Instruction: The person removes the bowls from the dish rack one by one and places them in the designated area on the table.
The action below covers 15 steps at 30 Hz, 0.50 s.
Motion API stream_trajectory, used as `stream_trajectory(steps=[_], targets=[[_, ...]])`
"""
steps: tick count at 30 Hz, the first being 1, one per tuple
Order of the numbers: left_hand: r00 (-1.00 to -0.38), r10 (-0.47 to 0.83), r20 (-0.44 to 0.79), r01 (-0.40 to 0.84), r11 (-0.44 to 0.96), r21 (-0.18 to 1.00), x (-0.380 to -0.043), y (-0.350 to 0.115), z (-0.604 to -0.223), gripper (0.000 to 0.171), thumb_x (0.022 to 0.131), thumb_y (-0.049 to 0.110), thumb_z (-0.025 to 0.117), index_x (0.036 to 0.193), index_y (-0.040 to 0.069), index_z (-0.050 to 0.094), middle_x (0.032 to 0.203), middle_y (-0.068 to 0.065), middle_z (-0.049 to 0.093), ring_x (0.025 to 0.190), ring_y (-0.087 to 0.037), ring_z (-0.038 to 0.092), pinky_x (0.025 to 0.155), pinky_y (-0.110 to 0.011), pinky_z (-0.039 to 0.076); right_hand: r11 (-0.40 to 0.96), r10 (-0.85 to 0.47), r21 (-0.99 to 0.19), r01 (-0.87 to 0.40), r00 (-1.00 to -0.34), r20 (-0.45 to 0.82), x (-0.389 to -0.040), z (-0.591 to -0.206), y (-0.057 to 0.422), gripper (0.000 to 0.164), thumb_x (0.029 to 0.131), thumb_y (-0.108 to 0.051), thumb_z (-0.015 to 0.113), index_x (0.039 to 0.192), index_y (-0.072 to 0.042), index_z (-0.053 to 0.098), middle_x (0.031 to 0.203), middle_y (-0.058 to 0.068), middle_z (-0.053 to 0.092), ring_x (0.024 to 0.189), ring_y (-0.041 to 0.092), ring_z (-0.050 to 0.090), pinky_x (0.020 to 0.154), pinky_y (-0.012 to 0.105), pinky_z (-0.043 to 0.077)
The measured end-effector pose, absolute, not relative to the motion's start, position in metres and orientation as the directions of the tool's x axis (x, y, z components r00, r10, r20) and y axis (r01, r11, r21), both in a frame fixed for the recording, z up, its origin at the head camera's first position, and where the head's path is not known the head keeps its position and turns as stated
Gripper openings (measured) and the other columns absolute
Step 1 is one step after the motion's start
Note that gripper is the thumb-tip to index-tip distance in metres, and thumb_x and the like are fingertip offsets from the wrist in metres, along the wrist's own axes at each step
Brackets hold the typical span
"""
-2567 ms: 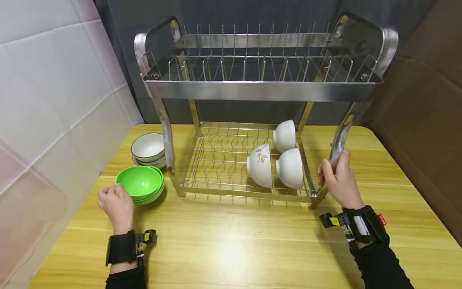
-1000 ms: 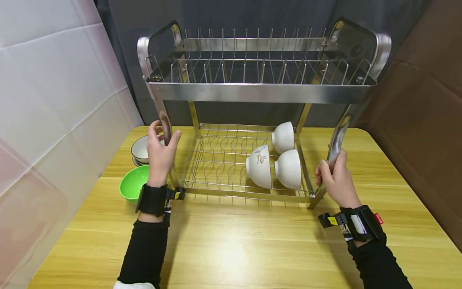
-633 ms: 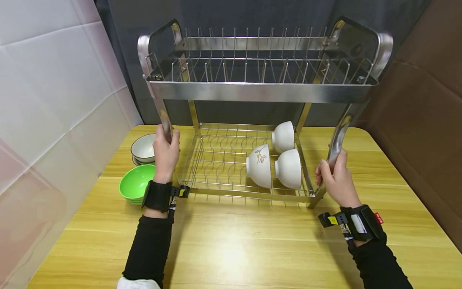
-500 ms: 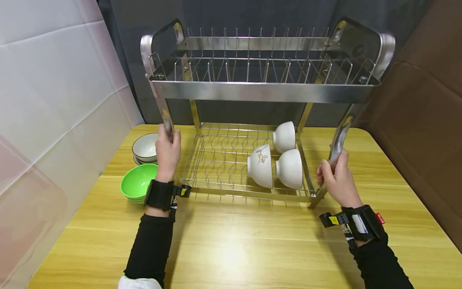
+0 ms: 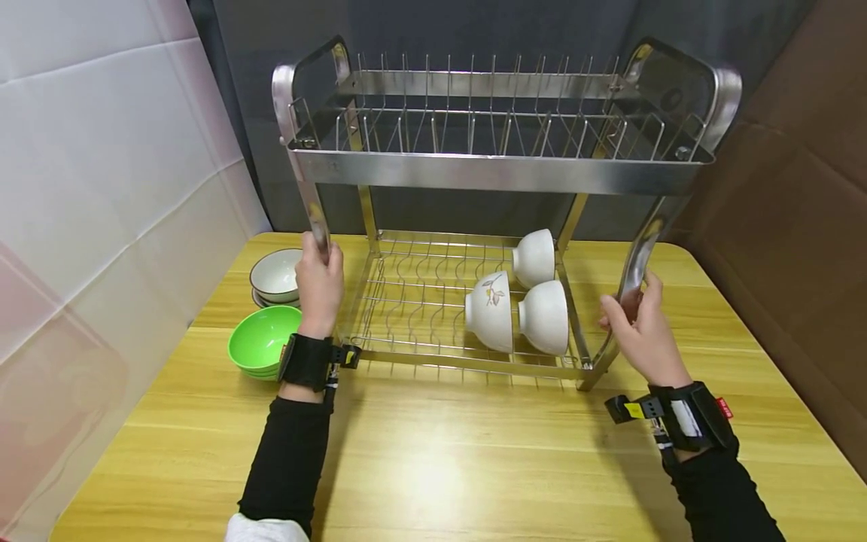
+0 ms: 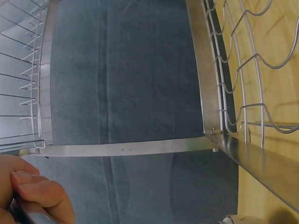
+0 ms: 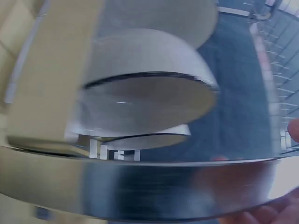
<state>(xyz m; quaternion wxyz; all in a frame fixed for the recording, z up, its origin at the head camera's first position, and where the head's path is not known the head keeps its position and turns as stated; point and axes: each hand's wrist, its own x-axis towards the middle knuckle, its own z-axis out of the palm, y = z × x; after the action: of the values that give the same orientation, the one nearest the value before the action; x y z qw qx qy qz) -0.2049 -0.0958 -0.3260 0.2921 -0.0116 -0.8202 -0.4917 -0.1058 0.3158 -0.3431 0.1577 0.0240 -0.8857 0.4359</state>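
Observation:
A two-tier metal dish rack stands on the wooden table. My left hand grips its left front post; in the left wrist view, curled fingers show at the lower left. Around the right front post, my right hand has its fingers curled loosely, the thumb lifted a little away. On the lower tier, toward the right, three white bowls rest on their sides: a flower-patterned bowl, a plain bowl beside it and another bowl behind. Dark-lined rims show in the right wrist view.
Left of the rack sit stacked green bowls, partly behind my left wrist, and stacked white bowls with dark rims. The upper tier's wire prongs hold nothing. A white sheet hangs at the left.
My left hand has gone from the green bowls up to the left front post and closed around it. My right hand has loosened on its post. The rack's left side has shifted slightly right.

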Motion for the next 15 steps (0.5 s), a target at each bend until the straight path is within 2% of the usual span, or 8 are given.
stream_trajectory(steps=[3, 5, 7, 9, 11, 12, 15], targets=[[-0.825, -0.268, 0.498, 0.311, 0.521, 0.795, -0.206, -0.097, -0.328, 0.008, 0.108, 0.004, 0.047, 0.103, -0.002, 0.045, 0.071, -0.002, 0.035, 0.058, -0.016, 0.031, 0.062, -0.029, 0.024, 0.591, 0.129, -0.785, -0.185, -0.939, 0.318, -0.102, -0.330, 0.315, 0.075, 0.110, -0.018, 0.052, 0.167, -0.002, 0.004, 0.129, 0.023, 0.055, 0.095, -0.015, 0.049, 0.084, 0.006, 0.042], [-0.821, -0.268, 0.504, 0.314, 0.525, 0.791, -0.206, -0.097, -0.328, 0.008, 0.109, 0.004, 0.047, 0.103, -0.002, 0.044, 0.071, -0.002, 0.035, 0.058, -0.016, 0.030, 0.062, -0.029, 0.024, 0.577, 0.166, -0.796, -0.184, -0.928, 0.335, -0.099, -0.320, 0.314, 0.077, 0.110, -0.021, 0.052, 0.168, -0.007, 0.003, 0.143, 0.020, 0.044, 0.104, -0.013, 0.044, 0.090, 0.008, 0.039], [-0.820, -0.271, 0.504, 0.313, 0.525, 0.791, -0.205, -0.097, -0.328, 0.008, 0.108, 0.004, 0.047, 0.103, -0.002, 0.045, 0.070, -0.002, 0.036, 0.058, -0.016, 0.031, 0.062, -0.030, 0.024, 0.565, 0.213, -0.802, -0.195, -0.904, 0.370, -0.096, -0.310, 0.312, 0.076, 0.109, -0.021, 0.054, 0.168, -0.011, 0.007, 0.142, 0.002, 0.043, 0.110, -0.012, 0.043, 0.098, 0.010, 0.036], [-0.819, -0.276, 0.503, 0.310, 0.524, 0.793, -0.205, -0.097, -0.328, 0.008, 0.108, 0.004, 0.048, 0.104, -0.002, 0.046, 0.071, -0.003, 0.039, 0.058, -0.016, 0.032, 0.062, -0.029, 0.025, 0.569, 0.258, -0.793, -0.217, -0.869, 0.423, -0.092, -0.301, 0.308, 0.074, 0.107, -0.018, 0.058, 0.166, -0.014, 0.014, 0.135, -0.016, 0.040, 0.113, -0.011, 0.043, 0.102, 0.015, 0.036], [-0.820, -0.279, 0.500, 0.308, 0.522, 0.796, -0.205, -0.096, -0.328, 0.008, 0.108, 0.004, 0.048, 0.105, -0.003, 0.047, 0.072, -0.005, 0.041, 0.059, -0.017, 0.033, 0.062, -0.029, 0.026, 0.587, 0.292, -0.769, -0.253, -0.820, 0.493, -0.089, -0.294, 0.301, 0.073, 0.102, -0.014, 0.062, 0.163, -0.014, 0.023, 0.130, -0.025, 0.037, 0.115, -0.011, 0.043, 0.104, 0.016, 0.035], [-0.820, -0.279, 0.499, 0.307, 0.521, 0.796, -0.205, -0.096, -0.328, 0.008, 0.108, 0.004, 0.048, 0.105, -0.003, 0.047, 0.072, -0.006, 0.043, 0.059, -0.017, 0.034, 0.062, -0.030, 0.026, 0.599, 0.300, -0.752, -0.275, -0.793, 0.530, -0.088, -0.292, 0.297, 0.073, 0.100, -0.013, 0.064, 0.162, -0.014, 0.026, 0.131, -0.025, 0.038, 0.116, -0.011, 0.043, 0.105, 0.017, 0.035], [-0.823, -0.283, 0.492, 0.302, 0.517, 0.801, -0.206, -0.095, -0.329, 0.008, 0.108, 0.004, 0.048, 0.106, -0.004, 0.048, 0.073, -0.009, 0.046, 0.059, -0.018, 0.035, 0.061, -0.029, 0.027, 0.655, 0.266, -0.668, -0.353, -0.720, 0.641, -0.086, -0.290, 0.282, 0.070, 0.094, -0.011, 0.068, 0.157, -0.008, 0.035, 0.137, -0.003, 0.051, 0.120, -0.007, 0.043, 0.104, 0.016, 0.033]])
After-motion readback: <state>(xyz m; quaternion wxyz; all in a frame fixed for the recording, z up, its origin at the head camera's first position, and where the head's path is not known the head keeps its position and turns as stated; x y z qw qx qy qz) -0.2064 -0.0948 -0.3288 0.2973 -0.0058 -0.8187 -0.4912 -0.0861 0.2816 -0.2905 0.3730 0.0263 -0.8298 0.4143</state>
